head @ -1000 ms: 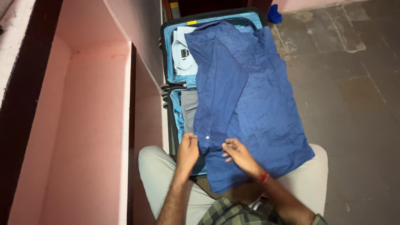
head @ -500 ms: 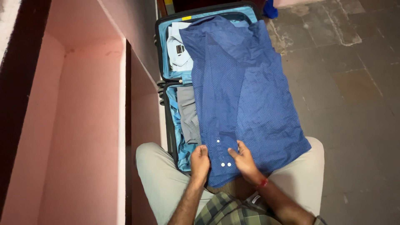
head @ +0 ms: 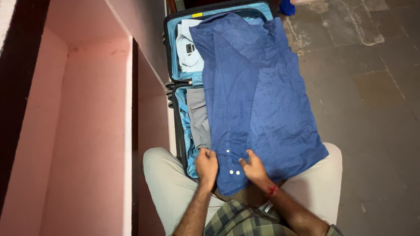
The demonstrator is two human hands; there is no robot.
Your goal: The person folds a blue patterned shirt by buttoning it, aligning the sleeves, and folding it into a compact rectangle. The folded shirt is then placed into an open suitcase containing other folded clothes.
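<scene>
both forearms reached forward from the bottom of the view, bare, converging slightly. the left hand (head: 206, 165) lay palm down, fingers curled, knuckles up, thumb toward the right. the right hand (head: 253, 166) lay flat just beside it, fingers spread and pointing forward-left, a red band at its wrist. the hands sat near each other, not touching.
</scene>
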